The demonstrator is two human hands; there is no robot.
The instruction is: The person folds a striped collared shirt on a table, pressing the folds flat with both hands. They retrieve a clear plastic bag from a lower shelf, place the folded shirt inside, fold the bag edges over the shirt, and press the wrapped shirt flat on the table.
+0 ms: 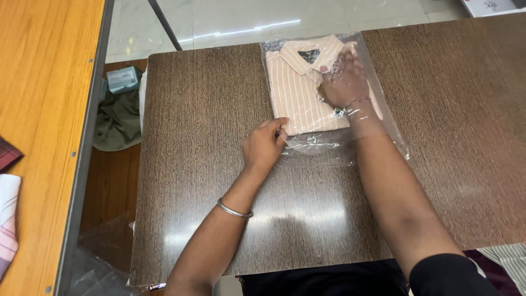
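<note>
Head camera: we see the folded striped shirt [298, 90] inside the clear bag [383, 118], collar away from us; right hand [342, 82] flat inside on it, left hand [264, 145] pinching the bag's open near edge.

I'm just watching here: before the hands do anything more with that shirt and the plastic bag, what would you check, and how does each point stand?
1. Folded striped shirt inside the clear plastic bag: ok, it lies within the film.
2. Right hand inside the bag, on the shirt: ok.
3. Left hand at the bag's open edge: ok, fingers touch it.
4. Shirt folded flat, collar at the far end: ok.
5. Bag fully on the brown table: ok.
6. Whether the left grip pinches the film: cannot tell.
</note>
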